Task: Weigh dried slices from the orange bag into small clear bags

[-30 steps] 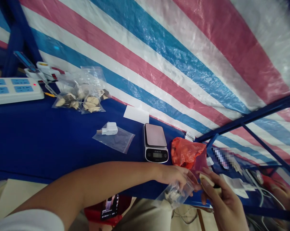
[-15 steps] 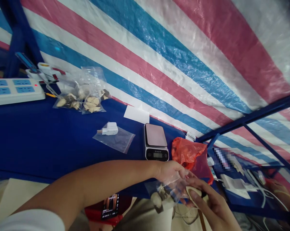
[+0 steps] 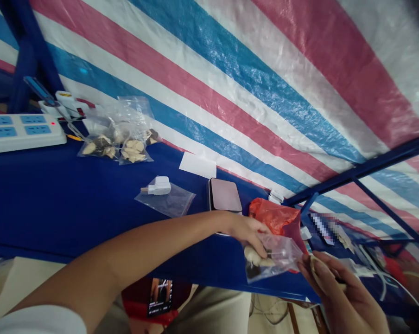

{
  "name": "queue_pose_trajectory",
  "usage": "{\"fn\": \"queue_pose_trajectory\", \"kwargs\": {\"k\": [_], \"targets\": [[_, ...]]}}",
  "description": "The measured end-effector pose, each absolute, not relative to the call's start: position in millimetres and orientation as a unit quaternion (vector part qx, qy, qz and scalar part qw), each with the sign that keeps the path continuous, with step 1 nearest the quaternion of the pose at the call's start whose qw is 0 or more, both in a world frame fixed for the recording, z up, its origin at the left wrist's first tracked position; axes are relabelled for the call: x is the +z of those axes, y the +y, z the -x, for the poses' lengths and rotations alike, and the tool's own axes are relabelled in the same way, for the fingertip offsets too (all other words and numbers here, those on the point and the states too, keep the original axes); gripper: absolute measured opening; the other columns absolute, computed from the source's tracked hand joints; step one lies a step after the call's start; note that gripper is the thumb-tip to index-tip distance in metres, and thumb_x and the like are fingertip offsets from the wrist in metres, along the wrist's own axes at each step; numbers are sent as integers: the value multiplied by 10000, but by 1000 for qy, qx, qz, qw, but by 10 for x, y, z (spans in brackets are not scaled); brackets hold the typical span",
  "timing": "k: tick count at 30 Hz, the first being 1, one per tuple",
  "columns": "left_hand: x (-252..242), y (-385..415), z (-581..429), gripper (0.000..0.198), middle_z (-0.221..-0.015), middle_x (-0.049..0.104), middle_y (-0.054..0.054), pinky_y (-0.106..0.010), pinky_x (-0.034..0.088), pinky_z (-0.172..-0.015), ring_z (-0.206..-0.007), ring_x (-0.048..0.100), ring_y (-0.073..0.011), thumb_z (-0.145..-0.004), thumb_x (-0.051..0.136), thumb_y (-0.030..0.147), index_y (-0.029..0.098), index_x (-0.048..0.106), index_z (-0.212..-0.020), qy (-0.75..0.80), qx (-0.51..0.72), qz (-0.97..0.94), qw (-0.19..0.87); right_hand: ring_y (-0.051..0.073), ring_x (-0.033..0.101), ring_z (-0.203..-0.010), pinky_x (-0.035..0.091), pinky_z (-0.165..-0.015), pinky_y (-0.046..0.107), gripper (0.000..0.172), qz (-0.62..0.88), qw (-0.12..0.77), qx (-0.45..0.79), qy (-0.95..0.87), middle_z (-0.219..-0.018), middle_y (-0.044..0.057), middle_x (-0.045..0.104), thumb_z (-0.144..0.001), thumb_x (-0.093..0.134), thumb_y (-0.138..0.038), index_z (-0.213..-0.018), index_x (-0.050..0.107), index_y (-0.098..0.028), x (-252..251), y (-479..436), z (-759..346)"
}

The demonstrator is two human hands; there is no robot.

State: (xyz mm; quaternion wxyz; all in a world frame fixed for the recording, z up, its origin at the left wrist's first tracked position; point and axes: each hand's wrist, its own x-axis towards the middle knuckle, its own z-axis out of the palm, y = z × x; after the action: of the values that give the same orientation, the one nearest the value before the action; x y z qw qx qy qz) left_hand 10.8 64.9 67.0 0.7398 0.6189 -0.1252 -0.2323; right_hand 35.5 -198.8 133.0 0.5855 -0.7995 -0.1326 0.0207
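Observation:
My left hand grips a clear plastic bag low over the front of the blue table, its fingers closed on the bag's upper side. Pale and dark chunky pieces, perhaps dried mushrooms, lie inside. Between the thumb and fingers of my right hand is a pale, flattish piece of similar look. The right fingertips are at the bag's right end; whether they also pinch the plastic I cannot tell. Behind my left wrist stands a digital kitchen scale with a bare plate, its display covered by my arm.
A red plastic bag lies right of the scale. Left of it are a flat zip bag with a white plug adapter on top, and a white paper. Filled bags and a power strip sit farther left.
The filled bag has moved up and right, from over my lap to above the table edge. My right hand has moved right with the pale piece, away from my left hand.

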Motion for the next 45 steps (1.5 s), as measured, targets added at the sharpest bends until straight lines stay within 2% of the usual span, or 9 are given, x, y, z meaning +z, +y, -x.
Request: {"fn": "queue_pose_trajectory", "kwargs": {"k": [5,10,16,22,26,32,36,40,45], "targets": [[909,1254,-78,729,-1215,666,-89,-304,532,-751,-912,683,-196,-678,810,420,229,507,-1314,-15,-57,-746,663,219,766,-856,652,-797,302,474,706,700,55,-89,-930,58,770,-643,933,-410,-998,720,-180,1134,-1349,-297],[961,1774,-50,642,-1387,575,-148,-367,508,-930,-1123,641,-257,-792,705,448,196,485,-1339,175,199,-846,463,209,747,-890,653,-841,373,483,655,735,138,-112,-887,13,732,-626,932,-448,-943,696,-170,762,-695,-376],[1288,2080,148,296,-1062,705,-85,-379,496,-870,-947,645,-218,-886,585,465,188,640,-973,195,324,-829,412,203,746,-774,654,-642,315,579,700,709,63,-62,-920,21,734,-639,909,-520,-1039,671,-175,609,-960,-437],[1842,2136,560,210,-928,684,-59,-325,487,-830,-883,616,-160,-900,575,376,179,639,-866,133,407,-793,433,87,528,-447,395,-383,167,555,760,648,-13,-37,-644,-38,641,-692,851,-576,-1028,658,-178,451,-1484,-458],[2011,2088,745,227,-920,637,-50,-333,493,-849,-894,607,-149,-946,516,359,162,629,-950,154,364,-806,440,108,460,-414,355,-392,226,523,810,582,-63,-11,-602,-47,589,-714,788,-611,-980,636,-187,474,-1645,-678],[2065,1951,836,310,-1041,663,-35,-289,478,-826,-940,636,-168,-929,522,438,211,649,-1099,93,167,-896,400,288,659,-726,471,-664,375,387,923,343,-165,-49,-739,84,696,-744,674,-569,-862,670,-200,583,-1598,-1036],[2122,1793,933,343,-1065,700,-15,-227,438,-761,-928,643,-163,-876,587,457,266,676,-1146,22,4,-938,346,328,664,-816,499,-754,427,467,914,348,-198,-67,-896,152,715,-812,593,-590,-1010,655,-172,305,-1423,-1016],[2125,1717,934,356,-1118,698,-13,-222,410,-744,-916,637,-154,-906,543,466,283,650,-1192,15,9,-946,323,389,621,-1015,485,-907,510,547,890,333,-282,-133,-1059,241,660,-872,514,-603,-1082,622,-109,77,-1347,-968],[2031,1777,841,352,-1073,704,-19,-245,394,-712,-807,623,-150,-895,555,475,266,635,-1167,58,-1,-958,281,370,601,-1006,484,-912,506,557,879,360,-282,-138,-1031,223,620,-875,552,-612,-1083,582,-95,67,-1350,-976]]}}
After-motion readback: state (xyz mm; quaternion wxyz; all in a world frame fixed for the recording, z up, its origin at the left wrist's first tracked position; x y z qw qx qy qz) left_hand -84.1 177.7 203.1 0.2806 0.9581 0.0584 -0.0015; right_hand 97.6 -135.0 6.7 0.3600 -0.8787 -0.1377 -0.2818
